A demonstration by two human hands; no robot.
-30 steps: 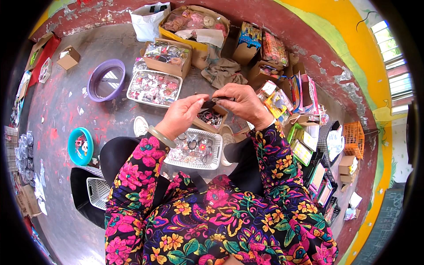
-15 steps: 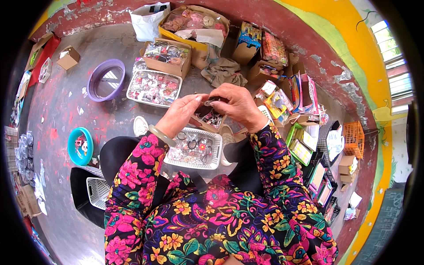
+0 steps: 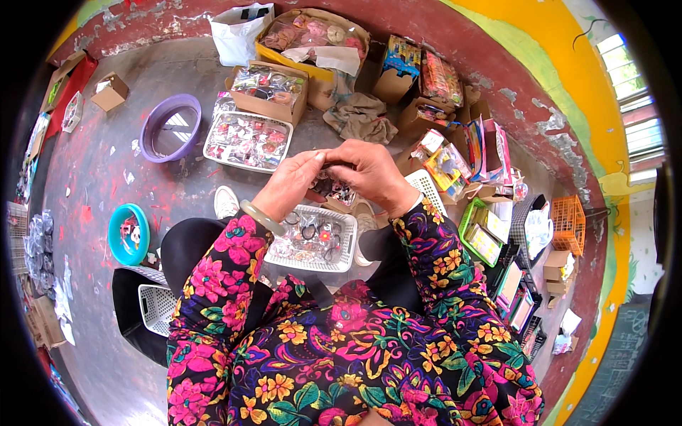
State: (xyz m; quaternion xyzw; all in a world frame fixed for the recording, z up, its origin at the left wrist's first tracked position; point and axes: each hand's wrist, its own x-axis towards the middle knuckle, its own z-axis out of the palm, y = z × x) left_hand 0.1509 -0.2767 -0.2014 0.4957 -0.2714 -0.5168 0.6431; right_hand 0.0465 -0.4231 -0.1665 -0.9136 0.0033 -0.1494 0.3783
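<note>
My left hand, with a pale bangle on the wrist, meets my right hand at the fingertips. Both are closed, the fingers bent together. Whatever they pinch is hidden behind the fingers and knuckles. Just below them, a small open cardboard box holds a jumble of small dark, red and white pieces. Closer to me, between my legs, a white plastic basket contains hair ties and small ornaments in clear bags.
Beyond my hands stand a white basket of bagged accessories and an open carton. A purple basin and a teal basin sit on the floor to the left. Cartons and a green basket line the right.
My right hand has rolled over slightly and its fingers have closed in toward the left. A small dark item that showed between the fingertips is now covered.
</note>
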